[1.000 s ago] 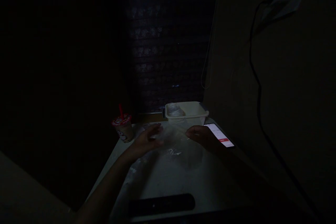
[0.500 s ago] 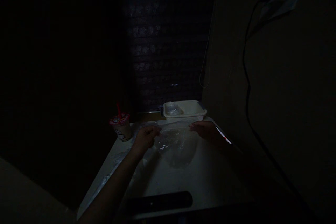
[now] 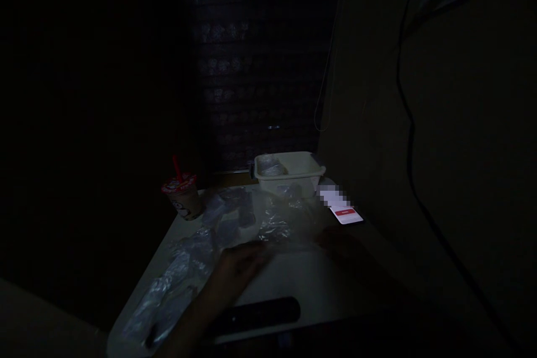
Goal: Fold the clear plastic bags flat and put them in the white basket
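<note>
A clear plastic bag (image 3: 279, 221) stretches between my two hands over the white table (image 3: 268, 279). My left hand (image 3: 243, 263) pinches its near edge on the left. At the other end of that edge is my right hand (image 3: 338, 243), very dark, its fingers closed at the plastic. The bag's far part reaches toward the white basin (image 3: 289, 184). Several more clear plastic bags (image 3: 180, 268) lie crumpled along the table's left side, beside my left forearm.
A sealed drink cup (image 3: 183, 201) with a red straw stands at the back left. Wrapped plastic (image 3: 271, 166) sits in the basin. A lit phone (image 3: 340, 205) lies at the right edge. A black bar-shaped object (image 3: 255, 314) is near the front. A cable (image 3: 411, 151) hangs along the right wall.
Both hands have come down and closer to me with the bag's edge, spreading the bag lower over the table. The phone screen and the bags at left now show more fully.
</note>
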